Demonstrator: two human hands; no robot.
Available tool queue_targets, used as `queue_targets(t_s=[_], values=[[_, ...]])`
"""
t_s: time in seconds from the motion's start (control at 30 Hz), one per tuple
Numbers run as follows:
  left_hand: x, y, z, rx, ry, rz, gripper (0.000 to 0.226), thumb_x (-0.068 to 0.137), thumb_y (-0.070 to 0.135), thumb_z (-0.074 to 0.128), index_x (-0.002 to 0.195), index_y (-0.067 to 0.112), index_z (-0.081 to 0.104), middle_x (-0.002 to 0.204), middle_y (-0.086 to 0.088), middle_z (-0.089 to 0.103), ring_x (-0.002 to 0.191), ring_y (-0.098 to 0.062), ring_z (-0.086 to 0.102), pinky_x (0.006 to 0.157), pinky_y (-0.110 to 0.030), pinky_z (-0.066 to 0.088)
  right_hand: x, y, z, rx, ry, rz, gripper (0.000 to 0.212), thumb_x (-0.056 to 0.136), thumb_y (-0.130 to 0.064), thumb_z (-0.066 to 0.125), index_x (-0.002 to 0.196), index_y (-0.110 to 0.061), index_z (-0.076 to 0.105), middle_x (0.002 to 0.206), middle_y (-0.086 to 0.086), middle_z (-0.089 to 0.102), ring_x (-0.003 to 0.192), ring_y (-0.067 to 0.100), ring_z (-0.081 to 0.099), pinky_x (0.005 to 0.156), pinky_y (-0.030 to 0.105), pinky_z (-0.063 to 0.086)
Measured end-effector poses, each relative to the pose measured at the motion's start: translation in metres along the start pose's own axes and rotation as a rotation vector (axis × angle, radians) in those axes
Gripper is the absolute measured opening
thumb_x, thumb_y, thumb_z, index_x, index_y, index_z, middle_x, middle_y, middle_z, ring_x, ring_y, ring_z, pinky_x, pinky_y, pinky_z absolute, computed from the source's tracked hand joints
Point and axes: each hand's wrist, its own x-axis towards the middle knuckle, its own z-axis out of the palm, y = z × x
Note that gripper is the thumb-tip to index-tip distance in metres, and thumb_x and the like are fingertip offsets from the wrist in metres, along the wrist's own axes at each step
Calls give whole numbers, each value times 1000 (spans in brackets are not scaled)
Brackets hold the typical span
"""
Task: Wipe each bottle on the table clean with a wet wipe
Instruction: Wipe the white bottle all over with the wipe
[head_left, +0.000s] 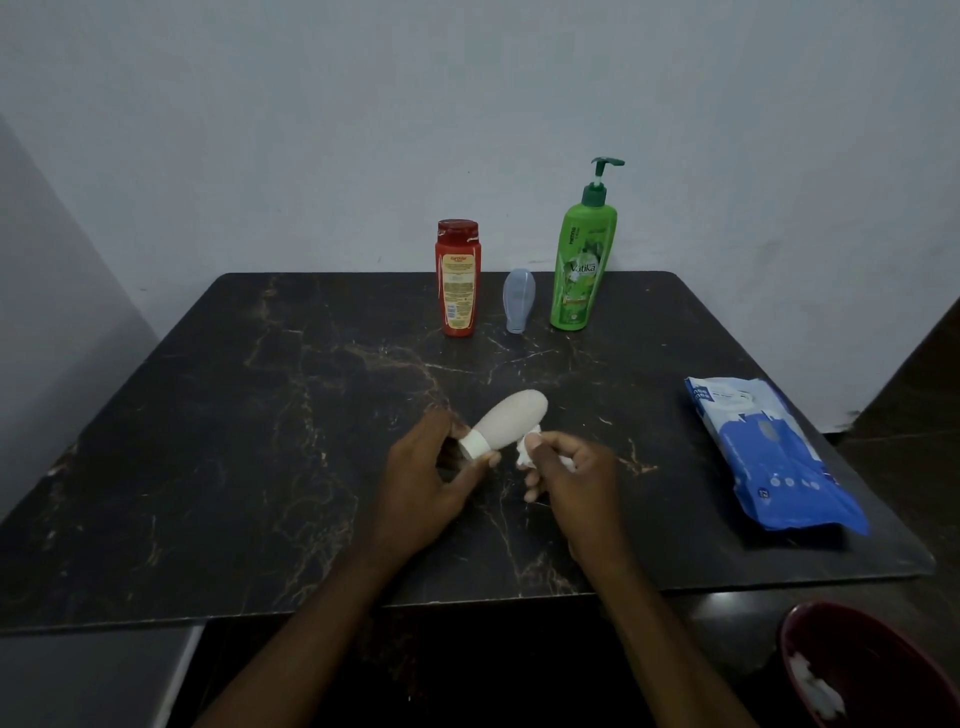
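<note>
While a dark red plastic bin (796, 640) sits nearest, at the lower right with crumpled white scraps (818, 686) inside, the work goes on just beyond it over the black marble-patterned table (260, 441). The left hand (426, 478) pinches a small pale beige plastic bottle (511, 418) by its white screw cap (475, 444). Fingers and thumb curl round the cap end, so the body points away and to the right, tilted; whether it touches the tabletop I cannot tell. The right hand (571, 478) is clenched round a bunched white wet wipe (527, 447), which sits just beside the bottle's near flank, touching or almost so.

I judge this to be the wiping step on this bottle. The next move likely calls for the wipe to be drawn along the body toward the rounded end while the left hand turns the bottle to present each side. The cap, covered by fingers, would need a change of hold.

Farther right lies a flat blue-and-white soft pack of wipes (769, 457). At the far edge, before the pale wall, three stand in a row, apart: a red plastic bottle (457, 278), a small grey-blue bottle (518, 300) set on its cap, and a tall green pump bottle (582, 260). Whether these are wiped yet cannot be told.
</note>
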Motion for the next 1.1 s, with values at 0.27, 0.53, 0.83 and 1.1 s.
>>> queue_targets(t_s=[0.27, 0.53, 0.83, 1.1], values=[[7, 2, -5, -275, -54, -239, 16, 88, 21, 79, 100, 14, 71, 86, 2, 76, 73, -14, 76, 71, -44, 62, -2, 9, 0, -342, 124, -417, 21, 96, -17, 63, 113, -22, 72, 95, -9, 68, 83, 5, 65, 72, 18, 52], [8, 1, -7, -336, -158, -268, 14, 91, 12, 75, 105, 10, 75, 91, -2, 78, 80, -17, 77, 77, -40, 63, -4, 17, 13, -984, 35, -755, 44, 86, -16, 46, 126, -20, 65, 103, -2, 61, 96, 21, 53, 74, 32, 49], [9, 0, -8, -463, -139, -346, 18, 89, 14, 76, 104, 5, 73, 93, -10, 77, 78, -26, 78, 74, -34, 63, 4, 15, 2, -859, 223, -538, 45, 86, -17, 40, 119, -19, 70, 94, -3, 60, 85, 20, 51, 68, 38, 49], [9, -2, -9, -555, -125, -369, 22, 88, 8, 76, 109, 3, 72, 101, -12, 76, 86, -29, 78, 81, -41, 63, 12, 15, -7, -581, 260, -271, 25, 93, -7, 58, 111, -18, 72, 92, -8, 61, 81, 5, 55, 69, 1, 36]])
